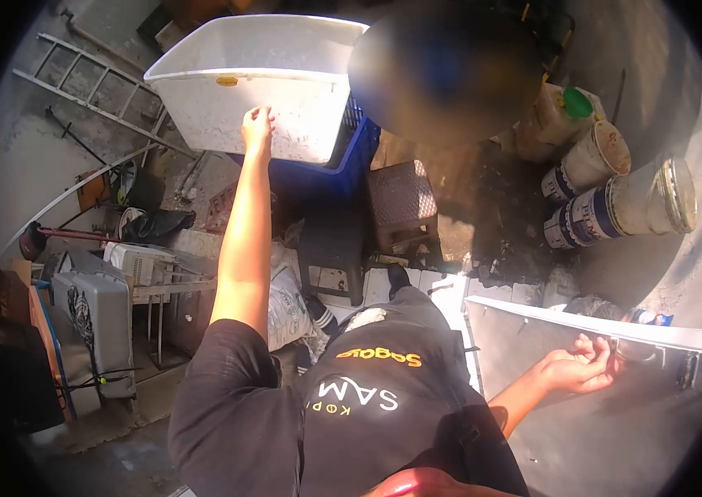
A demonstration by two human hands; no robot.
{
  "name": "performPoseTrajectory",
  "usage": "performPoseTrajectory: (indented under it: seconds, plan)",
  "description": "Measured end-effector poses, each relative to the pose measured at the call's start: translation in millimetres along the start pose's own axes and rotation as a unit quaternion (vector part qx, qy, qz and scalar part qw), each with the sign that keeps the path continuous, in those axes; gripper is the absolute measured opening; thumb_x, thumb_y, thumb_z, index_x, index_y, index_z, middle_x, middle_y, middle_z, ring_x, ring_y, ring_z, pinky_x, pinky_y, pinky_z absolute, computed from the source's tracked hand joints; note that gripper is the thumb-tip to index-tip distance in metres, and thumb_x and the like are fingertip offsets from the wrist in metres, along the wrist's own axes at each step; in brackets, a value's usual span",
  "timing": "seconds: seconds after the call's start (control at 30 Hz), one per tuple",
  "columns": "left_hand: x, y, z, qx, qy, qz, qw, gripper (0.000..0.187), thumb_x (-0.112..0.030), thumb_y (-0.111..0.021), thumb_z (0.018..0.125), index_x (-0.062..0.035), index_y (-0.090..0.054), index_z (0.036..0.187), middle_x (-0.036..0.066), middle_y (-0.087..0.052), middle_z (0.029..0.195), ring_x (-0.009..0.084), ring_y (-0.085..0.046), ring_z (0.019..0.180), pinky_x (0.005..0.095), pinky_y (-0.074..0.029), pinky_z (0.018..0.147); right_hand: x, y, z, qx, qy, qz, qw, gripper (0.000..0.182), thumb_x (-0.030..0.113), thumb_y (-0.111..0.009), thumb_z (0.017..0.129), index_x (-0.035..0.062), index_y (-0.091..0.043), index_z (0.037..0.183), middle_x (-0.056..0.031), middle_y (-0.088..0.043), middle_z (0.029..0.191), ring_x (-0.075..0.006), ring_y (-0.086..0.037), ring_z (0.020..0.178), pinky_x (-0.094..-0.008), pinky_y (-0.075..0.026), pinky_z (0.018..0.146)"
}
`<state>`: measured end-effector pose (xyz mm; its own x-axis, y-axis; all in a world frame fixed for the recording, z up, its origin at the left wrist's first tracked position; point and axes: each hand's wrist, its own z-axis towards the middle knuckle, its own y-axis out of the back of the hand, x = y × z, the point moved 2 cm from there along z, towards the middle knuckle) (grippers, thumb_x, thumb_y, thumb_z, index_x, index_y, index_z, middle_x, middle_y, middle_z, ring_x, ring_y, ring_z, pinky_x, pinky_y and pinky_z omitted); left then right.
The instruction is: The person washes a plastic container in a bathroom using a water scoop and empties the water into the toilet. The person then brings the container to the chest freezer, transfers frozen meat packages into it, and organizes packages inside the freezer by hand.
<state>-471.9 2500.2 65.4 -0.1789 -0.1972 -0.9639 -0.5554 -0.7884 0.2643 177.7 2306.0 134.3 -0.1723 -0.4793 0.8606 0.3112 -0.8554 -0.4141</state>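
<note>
My left hand (258, 124) is stretched far forward, its fingers curled in front of a large white plastic tub (301, 103). Whether it touches the tub, or pinches something small, I cannot make out. The tub rests tilted on a blue crate (343, 170). Low on the right, my right hand (584, 364) has its palm turned up and its fingers loosely bent, with nothing seen in them. It is close to the white edge of a grey door-like panel (566, 414), beside a metal fitting (639, 351).
A brown stool (405, 199) and a dark stool (330, 257) stand ahead. Several paint buckets (653, 195) line the right wall. A ladder (103, 87) leans at the upper left, above stacked clutter (94, 323). A dark round blurred object (442, 70) blocks the upper middle.
</note>
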Motion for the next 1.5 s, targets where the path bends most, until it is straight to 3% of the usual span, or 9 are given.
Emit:
performPoseTrajectory:
  seconds: [0.07,0.13,0.2,0.5,0.6,0.8,0.97,1.23,1.5]
  plan:
    - [1,-28,79,-0.146,-0.001,0.073,0.987,0.061,-0.038,-0.071,0.079,0.0022,-0.052,0.121,0.015,-0.064,0.101,0.0225,-0.062,0.079,0.0312,-0.050,0.067,1,-30,28,-0.091,0.010,-0.055,0.994,0.013,0.003,-0.052,0.083,-0.0014,-0.053,0.095,-0.0095,-0.056,0.075,-0.0136,-0.040,0.045,-0.0252,-0.035,0.046]
    - [-63,-47,81,-0.065,0.137,-0.026,0.988,0.074,-0.040,-0.078,0.072,0.0045,-0.047,0.122,0.022,-0.053,0.125,0.0275,-0.058,0.106,0.0357,-0.051,0.081,-19,-37,62,-0.064,0.009,-0.081,0.995,0.012,0.003,-0.052,0.082,-0.0026,-0.054,0.093,-0.0091,-0.057,0.074,-0.0128,-0.040,0.046,-0.0249,-0.035,0.046]
    - [-51,-74,132,-0.285,0.146,0.022,0.947,0.071,-0.033,-0.081,0.068,0.0046,-0.049,0.119,0.024,-0.052,0.124,0.0305,-0.057,0.108,0.0390,-0.051,0.086,-40,-40,95,-0.029,0.004,-0.109,0.994,0.012,0.003,-0.052,0.081,-0.0037,-0.056,0.091,-0.0087,-0.057,0.074,-0.0121,-0.040,0.046,-0.0246,-0.035,0.046]
    - [-15,-62,119,-0.352,0.160,-0.087,0.918,0.052,0.000,-0.061,0.067,0.0048,-0.045,0.117,0.017,-0.037,0.125,0.0335,-0.054,0.100,0.0377,-0.052,0.079,-82,-63,165,-0.159,0.101,-0.191,0.963,0.012,0.007,-0.056,0.077,-0.0051,-0.060,0.078,-0.0086,-0.055,0.068,-0.0144,-0.045,0.048,-0.0247,-0.041,0.048]
    - [1,-49,105,-0.302,0.119,-0.248,0.913,0.055,0.007,-0.055,0.064,0.0057,-0.041,0.118,0.017,-0.045,0.117,0.0304,-0.056,0.097,0.0398,-0.049,0.078,-97,-55,181,-0.221,0.068,-0.243,0.942,0.025,0.016,-0.056,0.076,-0.0046,-0.063,0.089,-0.0143,-0.063,0.086,-0.0269,-0.064,0.072,-0.0362,-0.055,0.062]
    - [44,-50,66,-0.283,0.013,-0.225,0.932,0.040,0.010,-0.054,0.063,0.0054,-0.047,0.102,0.013,-0.049,0.098,0.0228,-0.054,0.084,0.0378,-0.049,0.071,-104,-47,184,-0.233,0.050,-0.240,0.941,0.022,0.016,-0.057,0.076,-0.0029,-0.063,0.085,-0.0133,-0.062,0.081,-0.0260,-0.062,0.067,-0.0359,-0.054,0.058]
    - [68,-64,61,-0.289,-0.024,-0.075,0.954,0.043,0.004,-0.060,0.061,0.0123,-0.047,0.101,0.016,-0.041,0.116,0.0234,-0.050,0.095,0.0328,-0.044,0.080,-101,-46,184,-0.227,0.054,-0.239,0.943,0.019,0.016,-0.057,0.076,-0.0015,-0.063,0.081,-0.0124,-0.062,0.077,-0.0252,-0.061,0.063,-0.0356,-0.053,0.054]
    - [75,-49,101,-0.258,0.032,-0.107,0.960,0.028,0.008,-0.057,0.060,0.0048,-0.044,0.085,0.010,-0.043,0.095,0.0180,-0.048,0.074,0.0310,-0.042,0.062,-93,-35,183,-0.226,0.052,-0.238,0.943,0.016,0.016,-0.058,0.075,0.0008,-0.063,0.075,-0.0111,-0.061,0.070,-0.0240,-0.060,0.057,-0.0352,-0.052,0.048]
    - [-59,-45,127,-0.223,0.069,-0.170,0.957,0.023,0.003,-0.060,0.063,-0.0015,-0.046,0.081,0.006,-0.046,0.076,0.0177,-0.046,0.066,0.0360,-0.037,0.054,-69,-77,143,-0.148,0.033,-0.162,0.975,0.014,0.016,-0.059,0.074,0.0033,-0.062,0.069,-0.0090,-0.059,0.061,-0.0222,-0.057,0.049,-0.0352,-0.050,0.042]
